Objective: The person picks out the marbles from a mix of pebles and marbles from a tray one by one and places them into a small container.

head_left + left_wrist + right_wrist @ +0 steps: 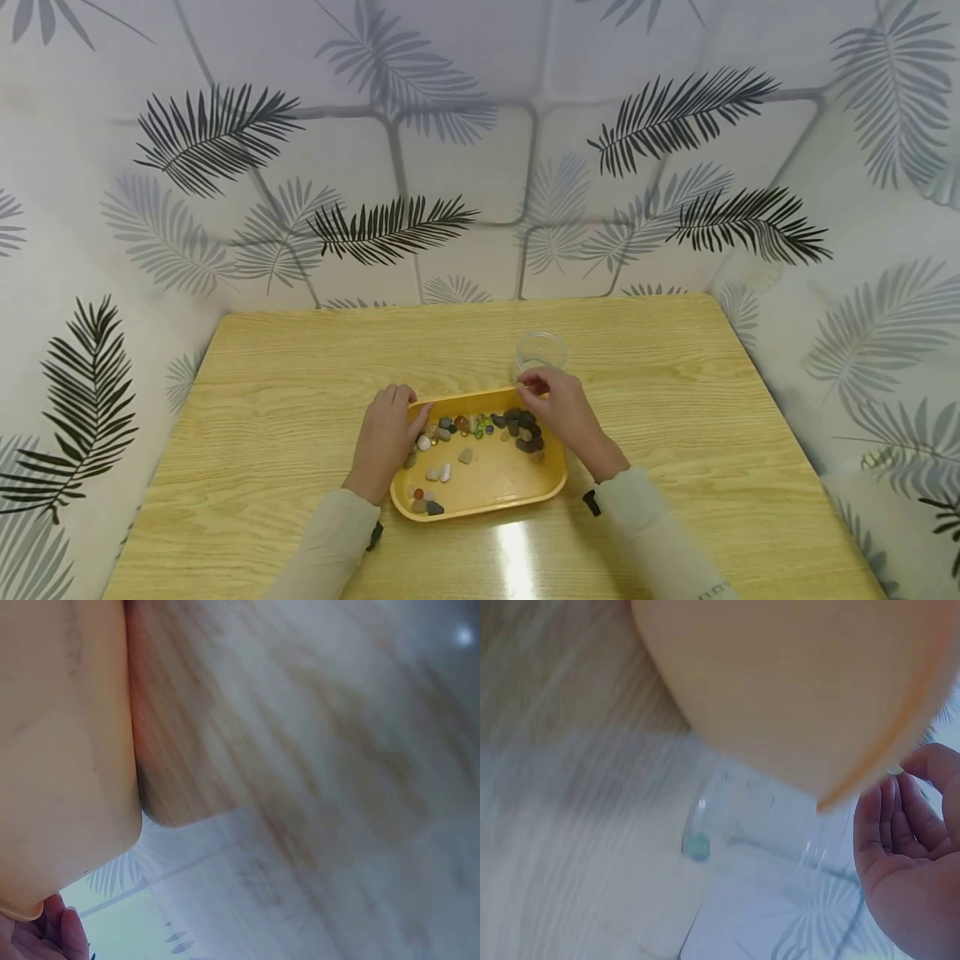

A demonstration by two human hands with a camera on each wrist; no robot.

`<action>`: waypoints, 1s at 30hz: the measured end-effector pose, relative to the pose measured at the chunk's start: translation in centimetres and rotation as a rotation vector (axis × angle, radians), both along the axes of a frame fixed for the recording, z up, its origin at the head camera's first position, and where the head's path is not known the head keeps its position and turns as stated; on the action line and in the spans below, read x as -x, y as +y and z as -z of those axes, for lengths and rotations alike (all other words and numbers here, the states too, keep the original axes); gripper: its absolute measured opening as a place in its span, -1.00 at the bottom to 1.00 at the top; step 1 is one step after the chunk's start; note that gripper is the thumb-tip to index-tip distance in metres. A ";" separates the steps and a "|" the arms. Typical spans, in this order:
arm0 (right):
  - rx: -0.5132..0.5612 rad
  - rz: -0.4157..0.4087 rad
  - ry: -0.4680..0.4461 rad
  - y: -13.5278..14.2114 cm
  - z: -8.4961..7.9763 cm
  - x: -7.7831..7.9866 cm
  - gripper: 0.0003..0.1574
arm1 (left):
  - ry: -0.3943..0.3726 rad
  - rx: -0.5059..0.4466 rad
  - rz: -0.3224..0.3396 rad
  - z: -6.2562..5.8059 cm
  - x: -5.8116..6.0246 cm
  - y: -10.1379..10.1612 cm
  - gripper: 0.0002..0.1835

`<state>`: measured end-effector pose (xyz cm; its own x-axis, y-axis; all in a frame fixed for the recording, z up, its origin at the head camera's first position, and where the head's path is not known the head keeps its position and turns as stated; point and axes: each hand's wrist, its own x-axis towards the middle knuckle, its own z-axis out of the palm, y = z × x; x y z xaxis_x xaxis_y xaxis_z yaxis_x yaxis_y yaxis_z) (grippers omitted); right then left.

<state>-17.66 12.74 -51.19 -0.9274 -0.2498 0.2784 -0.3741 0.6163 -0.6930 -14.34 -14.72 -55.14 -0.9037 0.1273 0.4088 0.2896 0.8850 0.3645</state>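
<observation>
Sleeves: pale cuffs on the left arm (330, 533) and right arm (652, 525) reach in from the near edge, a dark strap showing at each wrist.
Tray: the yellow tray (498, 483) sits on the table between the forearms, slightly askew.
Near left corner of tray: a dark grey stone (435, 507) lies near a small red-orange bead (418, 493) and paler pebbles.
Middle of tray: a white stone (446, 472) stands beside a beige one, with a tan stone (466, 456) farther in.
Far side of tray: mixed pebbles at left, green beads (480, 432) along the middle, dark stones (528, 427) bunched at right.
Left hand (384, 433): grips the tray's far left corner, thumb over the rim, fingers bent outside.
Right hand (564, 408): above the far right corner, thumb and fingertips nearly closed, pinching a small pale-green piece (896, 769).
Clear tub (542, 343): just beyond the tray's far rim, next to the right hand; a blue-green bead (697, 846) shows low inside.
Table (262, 450): light wood grain.
Backdrop (465, 175): pale, leaf-printed.
</observation>
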 end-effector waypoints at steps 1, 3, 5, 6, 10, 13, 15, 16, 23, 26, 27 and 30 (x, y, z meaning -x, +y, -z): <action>0.001 0.014 0.004 0.3 -0.1 0.2 -0.88 | 0.000 -0.001 0.000 0.0 0.0 0.0 -0.73; -0.001 0.044 0.011 0.8 -0.3 0.6 -0.87 | 0.001 0.000 -0.001 0.0 0.0 0.0 -0.73; 0.005 0.070 0.014 1.2 -0.4 0.9 -0.85 | 0.003 0.001 -0.001 0.0 0.0 0.0 -0.73; 0.011 0.079 0.018 1.4 -0.4 1.1 -0.84 | 0.005 0.002 0.000 0.0 0.0 -0.1 -0.73; 0.028 0.128 0.017 2.0 -0.4 1.6 -0.81 | 0.018 0.004 0.004 0.1 0.0 -0.1 -0.72; 0.030 0.157 0.005 2.3 -0.3 2.0 -0.81 | 0.027 0.004 0.006 0.1 0.0 -0.1 -0.72; 0.029 0.166 -0.001 2.4 -0.3 2.2 -0.81 | 0.028 0.000 0.007 0.0 -0.1 -0.1 -0.72; 0.029 0.170 -0.005 2.5 -0.2 2.3 -0.81 | 0.027 0.000 0.006 0.1 0.0 -0.1 -0.72; 0.033 0.194 -0.044 2.4 0.3 2.6 -0.81 | 0.004 0.000 -0.002 0.1 0.0 -0.1 -0.73; 0.033 0.202 -0.048 2.4 0.2 2.6 -0.80 | 0.001 -0.001 -0.004 0.2 0.0 -0.1 -0.73; 0.033 0.204 -0.049 2.3 0.2 2.6 -0.79 | -0.002 -0.002 -0.005 0.2 0.0 -0.1 -0.73; 0.026 0.207 -0.055 2.3 0.1 2.6 -0.78 | -0.008 -0.004 -0.005 0.1 0.0 -0.1 -0.73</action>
<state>-20.28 15.06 -51.28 -0.9722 -0.0457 0.2297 -0.2024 0.6574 -0.7258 -14.38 -14.82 -55.28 -0.9077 0.1208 0.4018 0.2817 0.8850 0.3706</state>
